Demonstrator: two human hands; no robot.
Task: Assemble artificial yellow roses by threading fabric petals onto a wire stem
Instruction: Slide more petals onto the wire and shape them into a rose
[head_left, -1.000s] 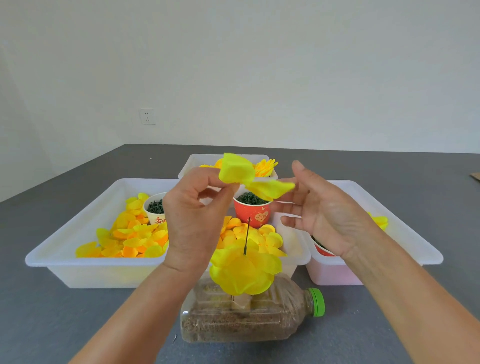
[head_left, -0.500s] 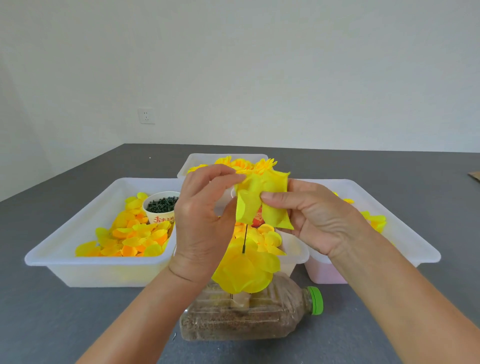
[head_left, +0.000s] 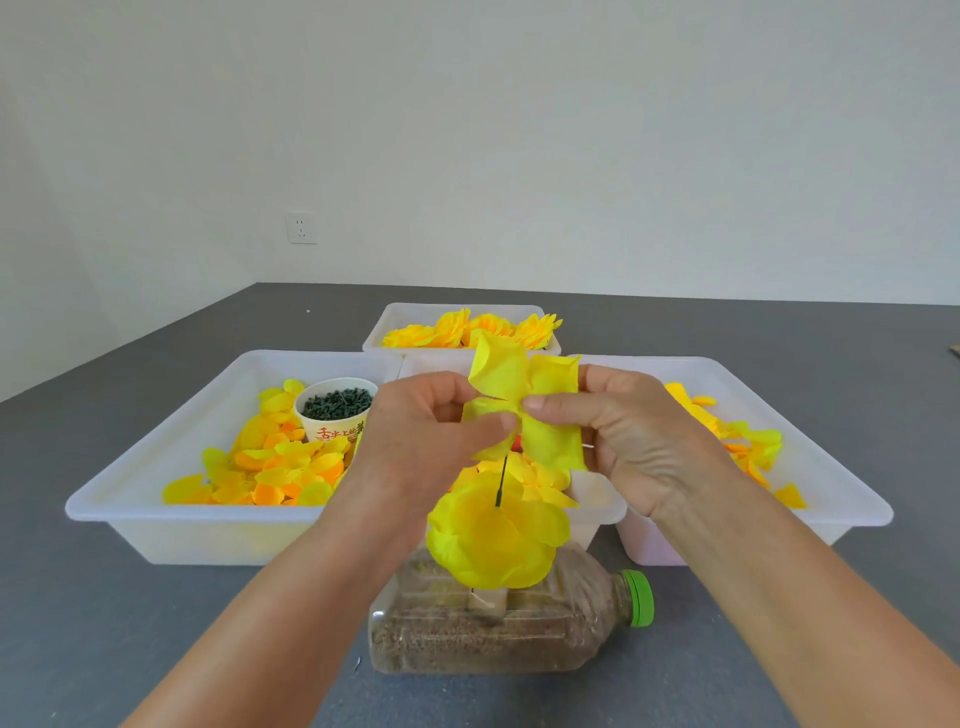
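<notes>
While hands (head_left: 431, 441) pinch petal (head_left: 524, 384), cup (head_left: 335, 415) holds green bits.

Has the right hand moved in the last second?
Yes. The right hand came in leftward to pinch the petal piece above the wire stem.

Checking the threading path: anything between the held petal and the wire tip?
Nothing visible. Left hand and right hand pinch the petal right above the wire; its tip is hidden behind the petal's lower folds. Only threaded petals sit lower on it.
</notes>
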